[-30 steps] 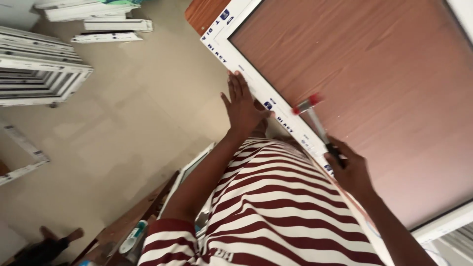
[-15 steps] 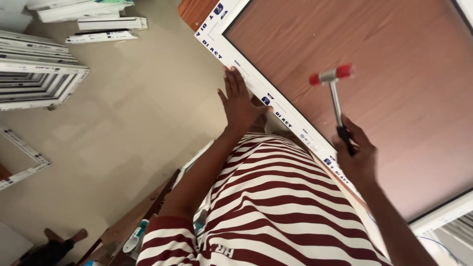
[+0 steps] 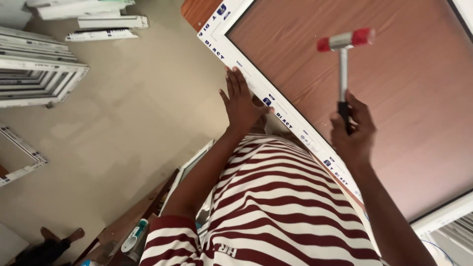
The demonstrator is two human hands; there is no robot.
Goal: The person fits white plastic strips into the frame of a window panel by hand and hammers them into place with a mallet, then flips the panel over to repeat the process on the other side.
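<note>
Right hand [image 3: 352,133] is closed around the black grip of a hammer [image 3: 343,59]. Hammer stands upright above the fist: metal shaft, metal head with 2 red end caps, head level. It is lifted clear of the table [image 3: 394,98], hovering over the brown wood-grain top, well inside the frame edge.

Left hand [image 3: 241,101] is open, fingers straight and together, palm pressed flat against the outer side of a white window frame [image 3: 276,106]. That frame lies on the table and runs diagonally from upper left to lower right; it carries blue printed film. The left hand touches it about midway along the visible bar. The right hand sits on the other side of the same bar, over the table surface, near the bar but not touching it. The 2 hands are well apart, with the bar between them.

Person wears a red and white striped shirt [image 3: 276,207].

On the floor [image 3: 123,128] to the left: a stack of white frames [image 3: 34,74] and loose white bars [image 3: 108,22]. Low left, a white and green tube [image 3: 134,235] on a wooden piece.
</note>
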